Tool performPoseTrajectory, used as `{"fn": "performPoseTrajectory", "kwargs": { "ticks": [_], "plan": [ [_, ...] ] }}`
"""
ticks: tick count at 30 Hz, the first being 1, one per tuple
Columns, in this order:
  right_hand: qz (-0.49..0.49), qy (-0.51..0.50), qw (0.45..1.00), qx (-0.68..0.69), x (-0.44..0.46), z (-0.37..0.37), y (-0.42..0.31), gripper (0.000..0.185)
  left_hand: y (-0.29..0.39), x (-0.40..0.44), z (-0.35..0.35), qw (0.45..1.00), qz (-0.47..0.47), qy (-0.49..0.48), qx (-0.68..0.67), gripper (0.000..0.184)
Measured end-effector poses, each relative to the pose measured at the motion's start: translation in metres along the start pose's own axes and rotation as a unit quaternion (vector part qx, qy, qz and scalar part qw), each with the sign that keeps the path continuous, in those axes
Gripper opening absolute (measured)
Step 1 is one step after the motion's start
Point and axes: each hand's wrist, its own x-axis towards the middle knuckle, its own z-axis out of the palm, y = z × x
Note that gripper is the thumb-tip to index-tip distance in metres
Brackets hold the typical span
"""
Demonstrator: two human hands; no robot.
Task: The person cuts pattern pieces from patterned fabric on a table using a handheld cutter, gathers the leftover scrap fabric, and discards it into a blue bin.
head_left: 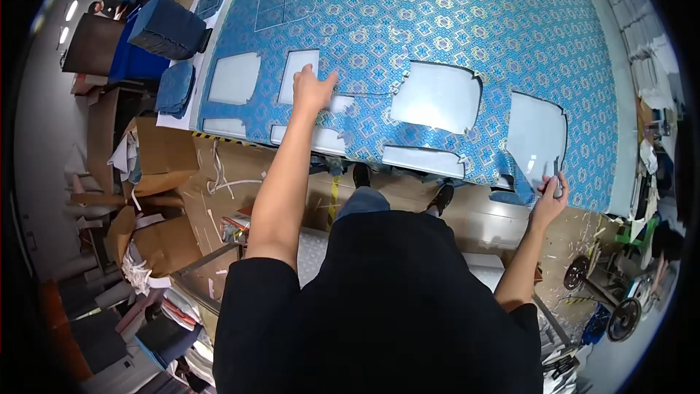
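Blue patterned fabric (372,51) covers the table, with several cut-out openings showing a pale surface beneath. My left hand (313,91) rests at a narrow opening (289,86) on the left, thumb and fingers apart, nothing seen between them. Over the fabric's near right edge, my right hand (552,195) is closed around a small cutting tool (558,186), its slim tip pointing away from me. Beside that hand lies a large opening (537,131). A white outline (284,6) is drawn on the fabric at the upper left.
Stacked dark blue pieces (169,25) lie at the table's left edge. Open cardboard boxes (166,147) stand on the floor at left. A wheeled metal item (623,319) is at the lower right. Scraps litter the floor. A person's head (95,7) shows at the far left.
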Motion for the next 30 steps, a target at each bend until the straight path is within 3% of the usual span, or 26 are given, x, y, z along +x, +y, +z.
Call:
{"fn": "performPoseTrajectory", "kwargs": {
  "ticks": [4,7,11,12,13,16,17,18,19,21,24,26,30],
  "plan": [
    [-0.004,0.034,0.999,0.008,-0.079,0.052,-0.013,0.023,0.028,0.056,0.003,0.992,0.020,-0.100,0.068,0.083],
    [-0.005,-0.009,1.000,0.015,-0.129,0.099,-0.032,0.022,0.039,0.067,0.005,0.991,-0.036,-0.122,0.041,0.081],
    [-0.015,-0.094,0.995,0.000,-0.164,0.157,-0.060,0.022,0.030,0.078,0.007,0.984,-0.016,-0.162,-0.072,0.077],
    [-0.022,-0.118,0.993,-0.002,-0.167,0.169,-0.070,0.023,0.030,0.079,0.004,0.977,-0.004,-0.202,-0.068,0.065],
    [-0.027,-0.122,0.992,-0.003,-0.170,0.181,-0.076,0.023,0.027,0.077,0.005,0.976,-0.002,-0.203,-0.073,0.065],
    [-0.040,-0.154,0.987,0.018,-0.164,0.206,-0.084,0.023,0.001,0.062,0.012,0.958,0.137,-0.161,-0.192,0.043],
    [-0.010,-0.171,0.985,0.026,-0.161,0.214,-0.085,0.022,-0.009,0.057,0.012,0.959,0.134,-0.156,-0.194,0.043],
    [0.022,-0.190,0.981,0.032,-0.158,0.219,-0.087,0.021,-0.014,0.047,0.001,0.935,0.133,-0.172,-0.281,0.035],
    [0.014,-0.216,0.976,0.030,-0.151,0.227,-0.083,0.019,-0.020,0.036,-0.010,0.903,0.131,-0.185,-0.364,0.027],
    [-0.009,-0.235,0.970,0.066,-0.144,0.255,-0.078,0.015,-0.031,0.016,-0.038,0.887,0.123,-0.197,-0.398,0.017],
    [-0.070,-0.271,0.948,0.150,-0.140,0.306,-0.084,0.013,-0.043,-0.007,-0.075,0.860,0.158,-0.185,-0.448,0.024],
    [-0.035,-0.292,0.928,0.227,-0.146,0.340,-0.081,0.014,-0.060,-0.014,-0.075,0.864,0.175,-0.190,-0.433,0.034],
    [0.054,-0.390,0.878,0.273,-0.179,0.381,-0.089,0.016,-0.076,-0.030,-0.070,0.869,0.136,-0.197,-0.433,0.028]
  ]
}}
